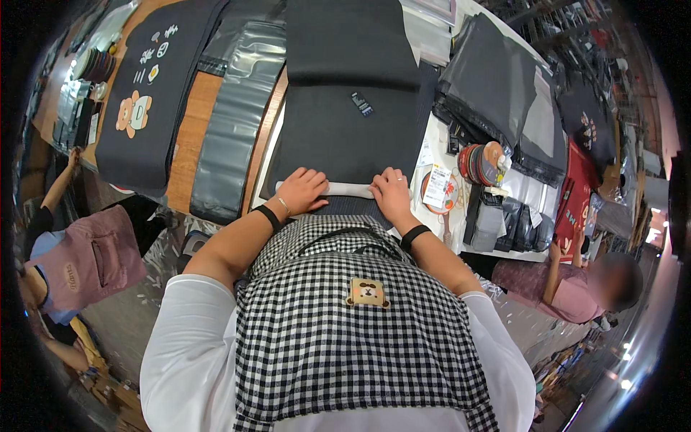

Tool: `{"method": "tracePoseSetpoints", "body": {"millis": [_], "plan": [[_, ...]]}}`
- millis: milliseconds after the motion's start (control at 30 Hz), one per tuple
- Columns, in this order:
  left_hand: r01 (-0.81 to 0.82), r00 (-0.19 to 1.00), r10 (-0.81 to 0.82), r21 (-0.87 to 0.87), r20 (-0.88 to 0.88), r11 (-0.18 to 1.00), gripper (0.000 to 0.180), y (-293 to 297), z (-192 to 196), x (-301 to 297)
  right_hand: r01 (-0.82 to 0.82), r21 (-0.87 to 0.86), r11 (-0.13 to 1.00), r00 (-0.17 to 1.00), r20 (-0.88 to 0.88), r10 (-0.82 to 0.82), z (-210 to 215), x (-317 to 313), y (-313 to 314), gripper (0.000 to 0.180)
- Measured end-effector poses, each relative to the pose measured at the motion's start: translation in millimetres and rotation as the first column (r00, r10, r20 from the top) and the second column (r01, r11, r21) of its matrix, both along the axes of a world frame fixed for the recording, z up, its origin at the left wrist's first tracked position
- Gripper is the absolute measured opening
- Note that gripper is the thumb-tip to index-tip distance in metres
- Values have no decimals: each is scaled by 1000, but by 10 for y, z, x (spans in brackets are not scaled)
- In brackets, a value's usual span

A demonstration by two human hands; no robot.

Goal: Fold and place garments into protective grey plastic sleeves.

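Note:
In front of me a dark grey mat (345, 137) lies flat, with a small black label (362, 104) on it. Along its near edge runs a narrow pale roll (348, 189); I cannot tell whether it is the mat's own rolled edge or a separate tube. My left hand (302, 191) is closed over the roll's left end, fingers curled on top. At the right end my right hand (392, 193) grips it the same way. Beneath the roll a ribbed dark surface (345, 209) shows, close to my checked apron.
Left are clear plastic sleeves (237, 122) and dark printed mats (155, 86). Right stand bagged dark mats (486, 79), a stack of round tags (481, 164) and a white label sheet (437, 189). One person works at the left, another at the right beside red mats (574, 205).

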State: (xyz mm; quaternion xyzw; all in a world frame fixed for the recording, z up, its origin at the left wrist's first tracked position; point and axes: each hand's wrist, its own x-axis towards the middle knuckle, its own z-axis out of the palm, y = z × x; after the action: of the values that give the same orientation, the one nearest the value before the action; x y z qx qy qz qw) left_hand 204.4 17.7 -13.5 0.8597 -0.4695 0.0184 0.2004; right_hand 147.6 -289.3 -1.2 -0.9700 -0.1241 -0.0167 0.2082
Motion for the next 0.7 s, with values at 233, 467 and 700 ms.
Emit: {"method": "tracePoseSetpoints", "body": {"millis": [233,467,700], "plan": [[-63,996,66,54,-62,997,27,2,-282,82,-77,-97,992,997,-8,76,-42,-181,-2,58],[-139,935,177,140,-309,980,29,-123,97,586,1,-143,990,997,-72,-12,-218,-92,21,94],[-98,979,122,148,-162,984,76,-391,114,508,78,-325,942,995,-32,-94,-72,974,13,89]]}}
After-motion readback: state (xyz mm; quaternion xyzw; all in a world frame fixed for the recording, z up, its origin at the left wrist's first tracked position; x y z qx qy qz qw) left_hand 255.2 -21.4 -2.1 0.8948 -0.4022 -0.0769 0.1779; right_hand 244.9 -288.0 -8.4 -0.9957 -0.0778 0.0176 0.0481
